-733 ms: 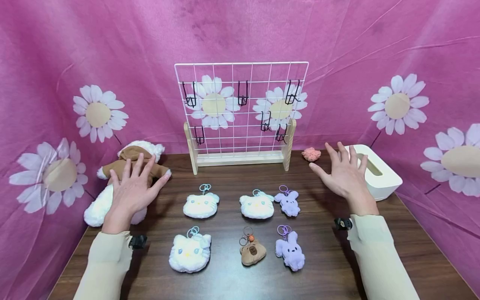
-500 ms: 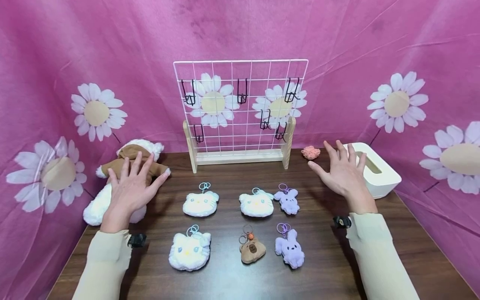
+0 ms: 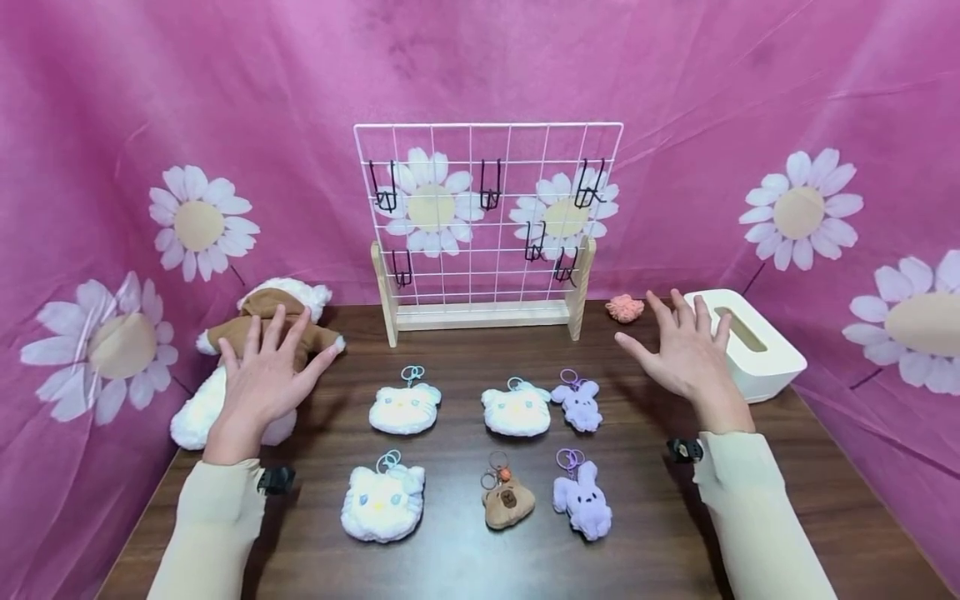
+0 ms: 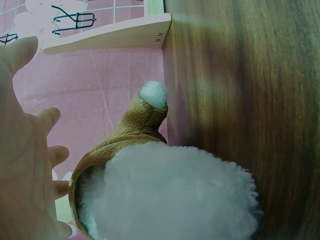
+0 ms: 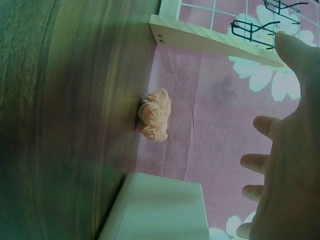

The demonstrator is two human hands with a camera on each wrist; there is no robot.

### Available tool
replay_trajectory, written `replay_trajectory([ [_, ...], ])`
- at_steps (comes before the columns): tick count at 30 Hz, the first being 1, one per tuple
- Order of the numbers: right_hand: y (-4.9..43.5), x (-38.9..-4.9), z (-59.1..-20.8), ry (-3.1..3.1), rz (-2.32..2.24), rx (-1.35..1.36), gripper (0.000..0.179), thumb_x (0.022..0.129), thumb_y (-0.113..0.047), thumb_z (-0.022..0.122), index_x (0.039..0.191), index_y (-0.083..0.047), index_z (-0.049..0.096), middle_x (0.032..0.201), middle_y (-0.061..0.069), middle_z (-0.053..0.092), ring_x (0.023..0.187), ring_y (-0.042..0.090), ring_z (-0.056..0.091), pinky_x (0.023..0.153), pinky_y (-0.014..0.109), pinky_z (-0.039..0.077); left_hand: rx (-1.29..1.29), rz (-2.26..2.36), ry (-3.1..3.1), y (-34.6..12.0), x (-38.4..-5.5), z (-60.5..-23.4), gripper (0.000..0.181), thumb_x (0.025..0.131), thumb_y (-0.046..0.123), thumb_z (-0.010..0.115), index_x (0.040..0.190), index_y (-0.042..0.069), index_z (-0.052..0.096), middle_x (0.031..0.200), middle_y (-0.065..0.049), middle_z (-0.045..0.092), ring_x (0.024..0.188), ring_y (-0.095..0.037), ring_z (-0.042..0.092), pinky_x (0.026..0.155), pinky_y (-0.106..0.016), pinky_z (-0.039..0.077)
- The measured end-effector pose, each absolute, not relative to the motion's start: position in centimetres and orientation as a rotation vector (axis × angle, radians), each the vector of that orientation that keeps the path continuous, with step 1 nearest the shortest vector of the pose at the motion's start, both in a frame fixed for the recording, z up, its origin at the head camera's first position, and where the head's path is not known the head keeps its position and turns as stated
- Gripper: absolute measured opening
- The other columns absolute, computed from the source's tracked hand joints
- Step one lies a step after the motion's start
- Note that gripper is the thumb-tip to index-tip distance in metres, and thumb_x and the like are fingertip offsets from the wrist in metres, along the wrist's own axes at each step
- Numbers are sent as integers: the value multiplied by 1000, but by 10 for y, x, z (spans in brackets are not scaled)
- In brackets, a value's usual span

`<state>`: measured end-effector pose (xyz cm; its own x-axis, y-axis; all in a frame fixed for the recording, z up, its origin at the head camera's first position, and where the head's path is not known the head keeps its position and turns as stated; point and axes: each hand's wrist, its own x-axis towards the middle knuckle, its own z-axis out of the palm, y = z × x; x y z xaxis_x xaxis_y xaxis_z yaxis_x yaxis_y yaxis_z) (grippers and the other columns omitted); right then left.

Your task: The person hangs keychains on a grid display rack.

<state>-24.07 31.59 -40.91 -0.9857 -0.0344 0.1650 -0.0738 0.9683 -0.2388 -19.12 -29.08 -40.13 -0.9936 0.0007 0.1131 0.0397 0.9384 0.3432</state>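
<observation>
My left hand (image 3: 262, 379) hovers palm down with fingers spread, above a plush toy (image 3: 198, 408) in brown and white that the hand partly hides. In the left wrist view the toy's white fluffy body (image 4: 175, 195) lies beside the palm, apart from it. My right hand (image 3: 686, 354) is likewise spread and holds nothing, near a white tissue box (image 3: 765, 367). Between the hands lie three white cat plush keychains (image 3: 382, 504) with blue rings, two purple rabbit keychains (image 3: 583, 502) and one brown capybara-like keychain (image 3: 508, 504).
Behind the keychains stands a white wire grid rack (image 3: 480, 273) on wooden feet, with several black hooks (image 3: 490, 185). A coral pompom-like ball (image 3: 625, 308) sits right of it. Pink flowered cloth (image 3: 675, 100) hangs around the back and sides of the brown table (image 3: 465, 567).
The head view shifts slightly. Both hands keep their spread pose, and the keychains and rack stay in place on the table.
</observation>
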Motion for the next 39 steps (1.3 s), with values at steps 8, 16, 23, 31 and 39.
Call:
replay_trajectory([
  [8,316,-239,-410,-2964,352,111,107,102,-85,51,178,-14,27,182,35,16,167,64,6,131,95,-10,-44,-512,-2982,-292,-192,-399,91,110,80,38,180,23,23,187,-28,7,171,-61,-4,126,-98,-16],
  [16,311,-243,-411,-2962,348,120,108,101,-86,51,177,-12,29,182,34,16,167,64,5,131,93,-12,-26,-520,-2978,-296,-194,-401,91,110,79,39,181,24,23,187,-28,8,171,-60,-4,126,-97,-18],
  [23,313,-240,-411,-2949,361,156,104,103,-83,54,176,-13,33,181,33,20,166,64,8,131,95,-6,-18,-534,-3000,-292,-195,-399,91,111,79,37,180,22,23,186,-30,9,170,-61,-4,126,-97,-17],
  [31,311,-213,-406,-2942,511,313,87,108,-65,62,174,-14,38,179,31,31,164,63,20,128,94,16,-130,-495,-2944,-274,-210,-396,79,114,65,49,175,16,38,182,-27,28,170,-58,8,131,-92,-19],
  [39,272,-164,-426,-2912,692,600,65,107,-42,75,163,-14,56,166,23,54,152,51,43,119,85,40,-291,-681,-2768,-262,-243,-410,54,112,38,67,155,6,63,165,-28,52,160,-54,36,140,-83,12],
])
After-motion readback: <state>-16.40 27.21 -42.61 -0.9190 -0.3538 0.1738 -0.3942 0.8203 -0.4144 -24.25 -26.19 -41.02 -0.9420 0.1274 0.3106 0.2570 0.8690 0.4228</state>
